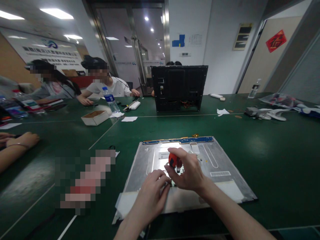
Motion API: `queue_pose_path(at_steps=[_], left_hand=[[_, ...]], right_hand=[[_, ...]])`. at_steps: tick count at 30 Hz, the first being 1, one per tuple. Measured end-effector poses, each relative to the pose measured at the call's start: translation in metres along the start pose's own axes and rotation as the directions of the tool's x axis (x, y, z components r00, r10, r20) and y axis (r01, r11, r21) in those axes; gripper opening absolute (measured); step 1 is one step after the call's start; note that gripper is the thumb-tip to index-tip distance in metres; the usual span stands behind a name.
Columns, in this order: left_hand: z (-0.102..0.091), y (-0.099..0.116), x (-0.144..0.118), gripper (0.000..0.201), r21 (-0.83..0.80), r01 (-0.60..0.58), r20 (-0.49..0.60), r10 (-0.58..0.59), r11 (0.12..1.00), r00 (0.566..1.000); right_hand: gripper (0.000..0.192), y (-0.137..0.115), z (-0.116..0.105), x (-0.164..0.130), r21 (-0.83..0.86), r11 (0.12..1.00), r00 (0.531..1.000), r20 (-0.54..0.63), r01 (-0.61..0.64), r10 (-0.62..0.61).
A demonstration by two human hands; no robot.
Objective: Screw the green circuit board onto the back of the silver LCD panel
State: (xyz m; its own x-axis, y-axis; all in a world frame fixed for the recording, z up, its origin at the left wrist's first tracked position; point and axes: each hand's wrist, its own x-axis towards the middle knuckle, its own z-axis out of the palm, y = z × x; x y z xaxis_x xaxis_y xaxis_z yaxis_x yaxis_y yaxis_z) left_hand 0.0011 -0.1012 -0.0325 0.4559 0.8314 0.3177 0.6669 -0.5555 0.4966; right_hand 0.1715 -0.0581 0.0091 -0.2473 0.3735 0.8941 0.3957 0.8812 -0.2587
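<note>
Flat on the green table lies a silver display panel [156, 196], its metal back facing up. A blue circuit strip [175, 141] runs along its far edge. Near the panel's middle, a small green circuit board [173, 184] shows partly between my hands. My right hand [191, 170] is closed round the red and black handle of a screwdriver [172, 160], held upright over the board; its tip is hidden. My left hand [153, 188] rests on the panel with fingers curled and pressed together at the board's near edge. What they pinch, if anything, is hidden.
Behind the panel stands a black monitor housing [178, 88]. To the left are a blurred pinkish object [91, 178], a white box [95, 117] and a water bottle [110, 100]. A co-worker's arm [18, 146] reaches in at left. Grey-white parts [266, 113] lie at right.
</note>
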Motion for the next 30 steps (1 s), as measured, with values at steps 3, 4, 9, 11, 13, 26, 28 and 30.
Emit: queue_pose_path(at_steps=[3, 4, 9, 11, 13, 26, 28, 30], left_hand=[[-0.0012, 0.0012, 0.0002, 0.016, -0.007, -0.003, 0.011, 0.003, 1.000, 1.000], [-0.0018, 0.0017, 0.0004, 0.017, -0.008, -0.004, 0.010, 0.004, 1.000, 1.000], [-0.0031, 0.0022, 0.0014, 0.016, -0.004, -0.001, 0.008, 0.001, 1.000, 1.000], [-0.0027, 0.0017, 0.0013, 0.016, 0.000, -0.004, 0.007, 0.004, 1.000, 1.000], [-0.0018, 0.0012, 0.0009, 0.016, 0.006, -0.009, 0.002, 0.009, 1.000, 1.000], [-0.0010, 0.0012, -0.0004, 0.015, 0.002, 0.000, 0.001, 0.000, 1.000, 1.000], [-0.0005, 0.0007, -0.0005, 0.015, 0.005, -0.006, -0.005, 0.006, 1.000, 1.000], [0.0003, 0.0002, -0.0007, 0.015, 0.008, -0.006, -0.014, 0.006, 1.000, 1.000]], right_hand=[[0.042, -0.0005, -0.0019, 0.0005, 0.057, 0.998, 1.000, 0.010, 0.003, -0.004], [0.044, -0.0006, -0.0025, 0.0006, 0.074, 0.997, 1.000, 0.013, 0.003, -0.004], [0.046, -0.0007, -0.0041, -0.0002, 0.081, 0.997, 1.000, 0.021, -0.015, 0.013], [0.046, -0.0010, -0.0034, -0.0006, 0.071, 0.997, 1.000, 0.016, -0.014, 0.013], [0.044, -0.0012, -0.0023, -0.0007, 0.059, 0.998, 1.000, 0.006, -0.011, 0.010], [0.045, 0.0006, -0.0029, -0.0002, 0.094, 0.995, 0.999, 0.045, -0.022, 0.017], [0.048, 0.0005, -0.0043, -0.0002, 0.113, 0.993, 0.998, 0.059, -0.025, 0.018], [0.050, 0.0004, -0.0047, -0.0004, 0.108, 0.994, 0.998, 0.063, -0.029, 0.022]])
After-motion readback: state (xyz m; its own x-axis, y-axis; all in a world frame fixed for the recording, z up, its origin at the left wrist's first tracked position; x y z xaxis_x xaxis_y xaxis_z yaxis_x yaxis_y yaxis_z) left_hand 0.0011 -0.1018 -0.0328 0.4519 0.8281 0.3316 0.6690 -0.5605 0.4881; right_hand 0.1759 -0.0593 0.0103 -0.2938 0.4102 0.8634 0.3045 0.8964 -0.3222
